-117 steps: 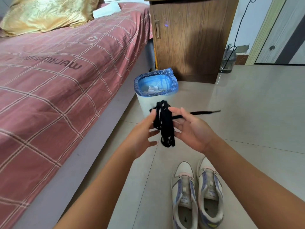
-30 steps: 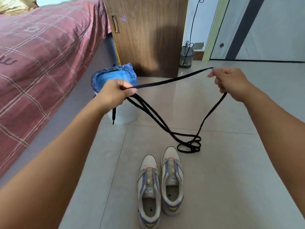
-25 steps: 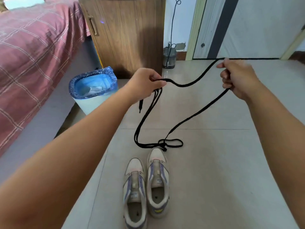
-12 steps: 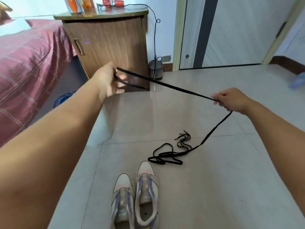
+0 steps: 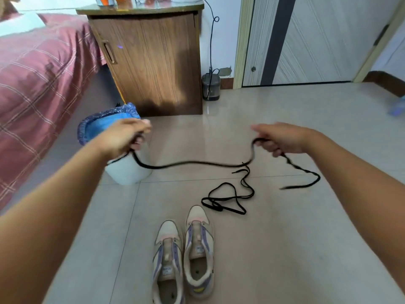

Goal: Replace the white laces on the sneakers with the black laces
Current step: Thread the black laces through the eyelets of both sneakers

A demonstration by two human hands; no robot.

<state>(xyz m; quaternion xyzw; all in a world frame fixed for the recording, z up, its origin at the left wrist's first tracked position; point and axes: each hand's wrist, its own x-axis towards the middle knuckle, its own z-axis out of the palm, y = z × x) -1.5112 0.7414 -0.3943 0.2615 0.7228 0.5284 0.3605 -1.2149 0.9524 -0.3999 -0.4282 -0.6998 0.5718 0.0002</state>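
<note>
- Your left hand [image 5: 122,137] grips one end of a black lace [image 5: 197,165]; your right hand [image 5: 278,139] grips the same lace farther along, fingers curled round it.
- Between your hands the lace sags low, blurred; its tail hangs past your right hand.
- A second lace [image 5: 228,198] lies tangled on the floor [image 5: 285,238], just beyond the toes of the sneakers [image 5: 184,255].
- The sneakers stand side by side, touching, toes away from you, eyelets bare.
- Half a second ago the held lace ran taut from a raised left hand; now both hands are lower and level, and the lace is slack.
- The floor is glossy beige tile.
- A bin [image 5: 118,145] with a blue liner stands behind your left hand, beside the bed [image 5: 32,84]; a wooden cabinet [image 5: 151,62] and a door [image 5: 317,40] stand behind.
- The sneaker tongue labels are too small to read.
</note>
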